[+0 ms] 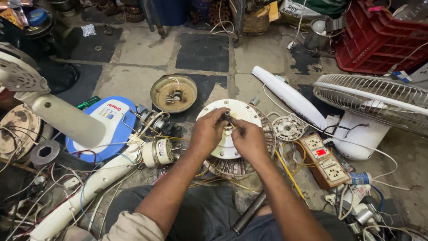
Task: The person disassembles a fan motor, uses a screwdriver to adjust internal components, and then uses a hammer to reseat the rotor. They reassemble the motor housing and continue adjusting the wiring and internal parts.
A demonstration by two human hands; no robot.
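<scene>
On a cracked workshop floor between the person's knees, both hands close on the short steel shaft (227,115) that stands up from the middle of a ceiling-fan motor (232,134): the left hand (207,132) pinches it from one side, the right hand (248,139) from the other, fingertips together on the metal; whether a small tool sits between them cannot be told. The motor lies flat, its round cream-white cover (243,112) uppermost, a ring of dark, dusty stator laminations (232,167) showing below its rim, yellow wires (285,167) trailing out toward the right. Judged by its cast cover and iron core, it would be heavy and stiff, unlikely to shift under the fingers; the painted dome looks smooth and could slip, so the rim or the shaft seems the surer hold, while the thin winding leads look easily torn. Just beside it lie a smaller motor (157,152) with tangled wires, a dish-shaped bottom cover (174,93), a white fan blade (285,94), a brown switch-and-socket board (324,159), a blue-and-white fan base (109,120), a wire fan guard (374,100) and, well apart, a red crate (379,38)
</scene>
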